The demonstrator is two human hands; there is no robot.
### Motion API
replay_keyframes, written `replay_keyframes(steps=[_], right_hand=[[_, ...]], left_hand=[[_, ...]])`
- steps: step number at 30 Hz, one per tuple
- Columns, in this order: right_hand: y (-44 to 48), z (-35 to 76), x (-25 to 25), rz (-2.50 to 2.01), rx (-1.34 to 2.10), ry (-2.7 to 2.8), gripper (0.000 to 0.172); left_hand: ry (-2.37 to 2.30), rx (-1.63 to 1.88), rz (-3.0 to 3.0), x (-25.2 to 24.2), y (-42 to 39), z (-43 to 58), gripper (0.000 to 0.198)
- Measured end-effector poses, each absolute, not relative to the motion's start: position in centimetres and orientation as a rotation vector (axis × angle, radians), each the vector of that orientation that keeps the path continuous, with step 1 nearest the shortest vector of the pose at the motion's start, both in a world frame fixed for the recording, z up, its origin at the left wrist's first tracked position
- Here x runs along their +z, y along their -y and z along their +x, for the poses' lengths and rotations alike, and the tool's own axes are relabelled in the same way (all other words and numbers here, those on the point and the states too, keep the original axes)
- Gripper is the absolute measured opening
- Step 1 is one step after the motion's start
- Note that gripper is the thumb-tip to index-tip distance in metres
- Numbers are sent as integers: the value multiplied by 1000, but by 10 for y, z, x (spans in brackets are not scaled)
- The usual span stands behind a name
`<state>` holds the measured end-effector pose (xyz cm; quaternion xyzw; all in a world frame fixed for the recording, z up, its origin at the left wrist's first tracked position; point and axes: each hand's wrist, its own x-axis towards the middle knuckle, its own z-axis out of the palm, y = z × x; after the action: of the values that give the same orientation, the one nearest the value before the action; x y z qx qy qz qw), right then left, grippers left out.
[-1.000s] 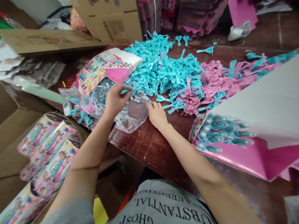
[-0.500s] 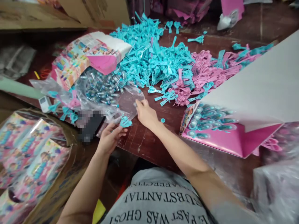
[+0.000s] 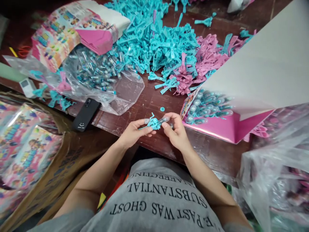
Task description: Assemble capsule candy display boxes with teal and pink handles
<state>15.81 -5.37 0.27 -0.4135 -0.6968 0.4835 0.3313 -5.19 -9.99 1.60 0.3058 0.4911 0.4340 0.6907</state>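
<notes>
My left hand [image 3: 131, 133] is closed around a turquoise plastic toy part [image 3: 153, 123] with a thin hooked prong, in front of my body. Pinched in my right hand [image 3: 177, 133] is a small clear capsule tube [image 3: 164, 120], its end meeting the turquoise part. Another shiny bit shows between the right fingers, too small to make out. A small turquoise toothed disc [image 3: 162, 109] lies on the table just beyond my hands. More filled tubes [image 3: 96, 69] lie heaped on a clear plastic bag [image 3: 130, 88] to the left.
Turquoise parts [image 3: 159, 42] and pink parts [image 3: 210, 53] are piled at the back. An open pink-lined box [image 3: 217, 127] at the right holds rows of assembled pieces [image 3: 210, 104]. A black phone [image 3: 86, 114] lies near the table edge. Printed packages [image 3: 31, 154] fill a carton at left.
My right hand has come back from the plastic bag with a tube. Both hands have met in front of me, the tube against the turquoise part. The view has tilted downward.
</notes>
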Motion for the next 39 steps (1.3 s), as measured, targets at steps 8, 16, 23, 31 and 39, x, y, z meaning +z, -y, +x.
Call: replay_keyframes(steps=[8, 16, 23, 31, 39], right_hand=[[71, 206, 31, -973, 1154, 1730, 21], [76, 267, 63, -1030, 748, 2392, 25], [88, 295, 61, -1092, 731, 2431, 35], [95, 312, 52, -1319, 1426, 1799, 54], [115, 321, 35, -1159, 1289, 1236, 29]], left_hand=[[-1111, 772, 1105, 47, 99, -33, 21], [-1057, 796, 1579, 61, 96, 9, 15], [-1010, 795, 2055, 49, 95, 37, 21], [-1069, 784, 2101, 42, 88, 59, 27], [-1072, 724, 1125, 36, 94, 85, 28]])
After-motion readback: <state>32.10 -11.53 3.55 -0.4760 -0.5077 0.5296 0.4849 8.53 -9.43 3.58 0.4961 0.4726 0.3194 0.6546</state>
